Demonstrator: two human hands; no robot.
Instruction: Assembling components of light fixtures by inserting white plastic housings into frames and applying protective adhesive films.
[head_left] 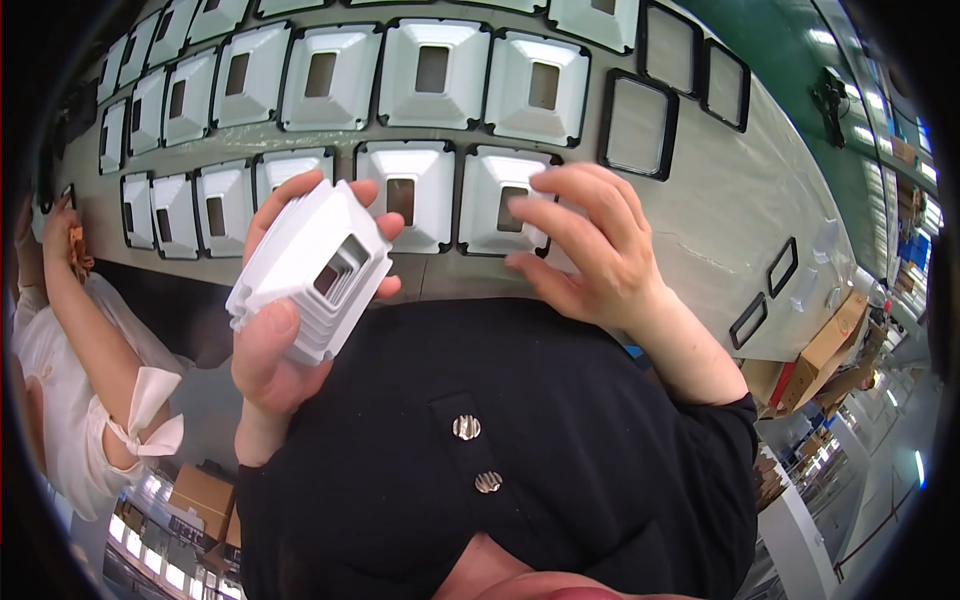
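My left hand (268,350) grips a stack of white plastic housings (300,245), nested in one another and tilted, each with a rectangular opening through its raised middle. The thumb presses the near side, and the other fingers show past the far edge. My right hand (600,240) is raised with its fingers apart and holds nothing. It is closest to the right-end white housing (482,190) of the front row, and partly covers it. Left of that one lies another white housing (433,220) with a black frame round its base. Whether the right fingertips touch the housing, I cannot tell.
Several more framed white housings (330,100) lie in rows across the table (700,210). Bare black frames (608,125) lie at the far right, and two small black frames (771,283) near the right edge. A co-worker's arm (95,330) reaches in at left. A cardboard box (825,340) stands at right.
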